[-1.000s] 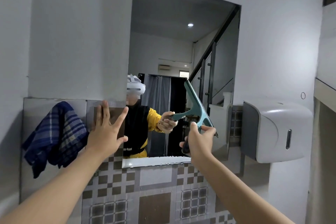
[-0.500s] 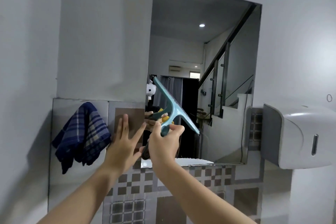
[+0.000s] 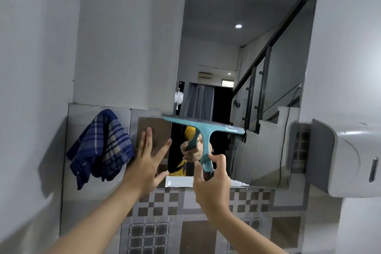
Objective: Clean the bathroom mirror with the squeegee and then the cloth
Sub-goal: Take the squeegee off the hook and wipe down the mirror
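While the right hand [image 3: 212, 183] wraps its fingers and thumb round the lower end of the teal squeegee [image 3: 203, 130], the blade sits level across the lower part of the mirror [image 3: 243, 51], apparently laid against the glass, though contact cannot be confirmed from this angle. Holding the handle low and upright like this puts the wrist below the blade, which suits a straight pull down toward the bottom edge. The left hand [image 3: 147, 163] is empty, fingers spread wide and palm flat against the tiled wall [image 3: 156, 208] just beside the mirror's lower left corner; that looks like a brace to steady the body during the stroke. A blue checked cloth [image 3: 101, 146] hangs on the wall to the left of that hand, close by and untouched, so the wiping part of the job seems yet to come. On the right, well apart from the hands, a grey dispenser [image 3: 350, 156] juts from the wall. Most of the glass above the blade is out of the squeegee's present line, so further passes are likely needed.
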`<state>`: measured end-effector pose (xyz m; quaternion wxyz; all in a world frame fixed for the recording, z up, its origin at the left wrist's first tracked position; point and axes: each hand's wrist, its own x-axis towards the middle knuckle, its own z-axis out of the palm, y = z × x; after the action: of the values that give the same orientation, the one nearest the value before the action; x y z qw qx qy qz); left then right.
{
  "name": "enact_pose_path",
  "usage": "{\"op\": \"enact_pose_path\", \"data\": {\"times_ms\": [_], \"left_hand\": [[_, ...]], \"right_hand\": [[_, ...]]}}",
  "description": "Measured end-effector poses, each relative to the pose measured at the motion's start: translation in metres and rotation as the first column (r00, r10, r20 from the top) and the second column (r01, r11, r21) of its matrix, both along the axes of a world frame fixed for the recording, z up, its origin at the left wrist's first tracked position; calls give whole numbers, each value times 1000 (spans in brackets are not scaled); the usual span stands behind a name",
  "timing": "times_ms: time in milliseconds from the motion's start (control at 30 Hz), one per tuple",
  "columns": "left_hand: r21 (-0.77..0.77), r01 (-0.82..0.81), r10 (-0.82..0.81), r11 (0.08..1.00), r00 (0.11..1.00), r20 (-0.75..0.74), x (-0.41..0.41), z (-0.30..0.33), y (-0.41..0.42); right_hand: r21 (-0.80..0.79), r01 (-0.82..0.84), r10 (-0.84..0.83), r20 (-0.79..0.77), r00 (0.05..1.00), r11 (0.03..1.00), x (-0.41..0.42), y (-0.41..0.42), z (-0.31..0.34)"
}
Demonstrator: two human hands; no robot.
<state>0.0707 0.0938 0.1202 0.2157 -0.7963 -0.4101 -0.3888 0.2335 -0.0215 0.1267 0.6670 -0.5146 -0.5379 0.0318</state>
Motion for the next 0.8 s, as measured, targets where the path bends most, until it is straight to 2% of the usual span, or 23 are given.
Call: {"op": "enact_pose_path", "data": {"times_ms": [267,567,800], "left_hand": [[-90,-16,16,996,1000,-1,1,-5,-4],[-124,-23,22,992,1000,-9,0,-4,-6],[-112,-53,50,992,998,-28,0,-3,-5]], "right_hand": [[43,105,-113,309,944,994,65,-3,-2],[84,197,-212,507,835,977,125,-10,12],[98,220,-236,566,790,971,157,-13,16]]}}
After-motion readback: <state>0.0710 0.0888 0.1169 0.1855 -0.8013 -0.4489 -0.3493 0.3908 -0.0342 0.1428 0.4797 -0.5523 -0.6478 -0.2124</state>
